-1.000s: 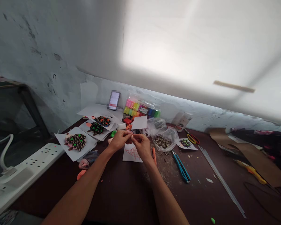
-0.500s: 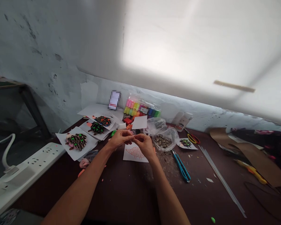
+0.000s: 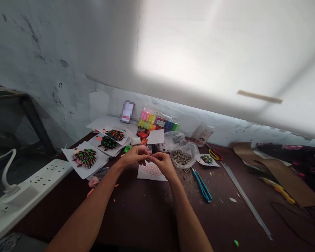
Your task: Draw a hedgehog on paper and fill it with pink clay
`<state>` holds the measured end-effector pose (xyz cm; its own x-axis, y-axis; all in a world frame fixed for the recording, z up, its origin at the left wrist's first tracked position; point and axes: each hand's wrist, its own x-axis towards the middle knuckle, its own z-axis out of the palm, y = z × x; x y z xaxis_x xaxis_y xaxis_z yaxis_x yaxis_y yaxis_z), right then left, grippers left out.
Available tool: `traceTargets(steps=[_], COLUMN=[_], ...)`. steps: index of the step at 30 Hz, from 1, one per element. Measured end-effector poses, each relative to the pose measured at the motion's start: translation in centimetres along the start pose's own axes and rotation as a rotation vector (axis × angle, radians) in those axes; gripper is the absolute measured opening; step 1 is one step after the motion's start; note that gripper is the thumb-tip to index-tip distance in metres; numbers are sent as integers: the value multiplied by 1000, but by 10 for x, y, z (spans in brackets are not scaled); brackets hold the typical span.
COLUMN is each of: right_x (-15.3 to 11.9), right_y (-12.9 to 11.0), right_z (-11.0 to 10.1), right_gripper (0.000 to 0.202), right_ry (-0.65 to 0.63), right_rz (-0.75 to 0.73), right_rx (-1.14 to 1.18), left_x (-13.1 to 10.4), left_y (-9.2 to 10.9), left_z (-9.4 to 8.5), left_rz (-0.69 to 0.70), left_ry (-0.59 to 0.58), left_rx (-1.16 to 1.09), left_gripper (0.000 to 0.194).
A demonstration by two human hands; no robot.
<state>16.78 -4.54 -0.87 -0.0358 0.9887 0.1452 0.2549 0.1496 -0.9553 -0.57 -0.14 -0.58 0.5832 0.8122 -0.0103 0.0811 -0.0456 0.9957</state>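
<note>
My left hand (image 3: 134, 155) and my right hand (image 3: 163, 163) meet over the desk, fingertips pinched close together. Whatever lies between the fingers is too small to make out. Just beneath them rests a white card with an orange hedgehog drawing (image 3: 151, 170), its upper part hidden by the hands. Beyond my right hand a clear plastic bag (image 3: 193, 154) lies open with striped sunflower seeds (image 3: 181, 158) in it. Green clay (image 3: 127, 149) sits behind my left hand, and a blank white card (image 3: 155, 136) lies farther back.
Finished seed hedgehogs on paper (image 3: 88, 158) lie at the left, by a white power strip (image 3: 52, 175). Coloured clay packs (image 3: 157, 121) lean at the wall. Teal-handled tweezers or pliers (image 3: 202, 185), scissors (image 3: 215, 155), clear glue sticks (image 3: 246, 199) and a yellow cutter (image 3: 279, 190) are at the right.
Both hands stay together above the card, with small finger movements. The whole view has shifted slightly; the things on the desk look unmoved.
</note>
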Motion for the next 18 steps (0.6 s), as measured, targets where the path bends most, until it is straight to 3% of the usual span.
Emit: traceTargets(steps=[6, 13, 18], right_x=[0, -9, -11], right_y=[2, -8, -12], right_z=[-2, 5, 14], right_gripper=[19, 7, 10], right_ry=[20, -3, -37], right_rz=[44, 124, 141], right_rx=[-173, -633, -725], left_x=[2, 6, 7], left_y=[-3, -12, -16], left_z=[-2, -9, -8], left_rz=[-28, -63, -102], left_ry=[-22, 143, 139], left_rx=[119, 388, 498], left_gripper=[28, 12, 20])
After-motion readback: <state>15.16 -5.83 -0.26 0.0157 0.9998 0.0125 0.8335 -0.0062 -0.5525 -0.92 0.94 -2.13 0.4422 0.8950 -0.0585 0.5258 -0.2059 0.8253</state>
